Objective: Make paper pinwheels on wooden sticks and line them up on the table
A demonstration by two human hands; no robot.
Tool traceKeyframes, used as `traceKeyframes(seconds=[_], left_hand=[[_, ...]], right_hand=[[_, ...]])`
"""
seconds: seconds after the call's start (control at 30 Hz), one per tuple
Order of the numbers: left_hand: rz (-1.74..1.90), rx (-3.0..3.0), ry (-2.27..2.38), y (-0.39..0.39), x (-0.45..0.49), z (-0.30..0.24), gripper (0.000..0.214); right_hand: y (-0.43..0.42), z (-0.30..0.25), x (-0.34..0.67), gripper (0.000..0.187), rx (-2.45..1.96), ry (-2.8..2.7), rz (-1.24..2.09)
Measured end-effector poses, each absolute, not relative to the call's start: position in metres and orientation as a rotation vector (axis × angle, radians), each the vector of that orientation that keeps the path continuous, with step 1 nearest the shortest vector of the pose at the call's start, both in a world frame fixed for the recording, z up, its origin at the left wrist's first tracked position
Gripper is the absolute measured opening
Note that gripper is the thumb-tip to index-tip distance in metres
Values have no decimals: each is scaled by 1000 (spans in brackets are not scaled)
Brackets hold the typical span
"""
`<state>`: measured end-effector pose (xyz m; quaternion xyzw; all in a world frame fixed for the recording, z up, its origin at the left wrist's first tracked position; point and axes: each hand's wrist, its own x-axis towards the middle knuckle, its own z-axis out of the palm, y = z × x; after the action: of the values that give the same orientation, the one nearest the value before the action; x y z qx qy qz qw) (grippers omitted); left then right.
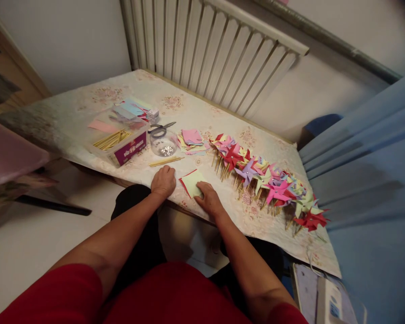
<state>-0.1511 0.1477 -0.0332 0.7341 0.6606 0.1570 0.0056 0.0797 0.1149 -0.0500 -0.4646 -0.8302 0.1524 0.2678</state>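
Observation:
Two square sheets of paper, a pale green paper square [194, 181] with a red paper square [185, 186] showing along its left edge, lie near the table's front edge. My right hand [209, 199] pinches their right corner between thumb and fingers. To the left of the sheets, my left hand [164, 182] rests on the table edge with its fingers curled in; whether anything is inside is hidden. Just beyond it lie several thin wooden sticks [165, 161]. A clear round bowl [164, 146] of small shiny metal pieces stands behind the sticks.
A plastic box [130, 150] of sticks is at the left, with scissors [160, 129] beside it. Stacked coloured paper squares [191, 138] lie at the centre. Several rows of finished paper pinwheels [246, 172] fill the right. A radiator [216, 54] stands behind the table.

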Motion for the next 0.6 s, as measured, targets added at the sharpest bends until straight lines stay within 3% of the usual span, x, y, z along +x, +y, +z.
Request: traceKeyframes(seconds=[0.33, 0.6], left_hand=[[475, 2317, 2083, 148, -152, -35, 21], [522, 2287, 2059, 147, -152, -36, 21]], right_hand=[[113, -47, 77, 43, -1277, -2173, 407], [119, -49, 78, 24, -1291, -2111, 386]])
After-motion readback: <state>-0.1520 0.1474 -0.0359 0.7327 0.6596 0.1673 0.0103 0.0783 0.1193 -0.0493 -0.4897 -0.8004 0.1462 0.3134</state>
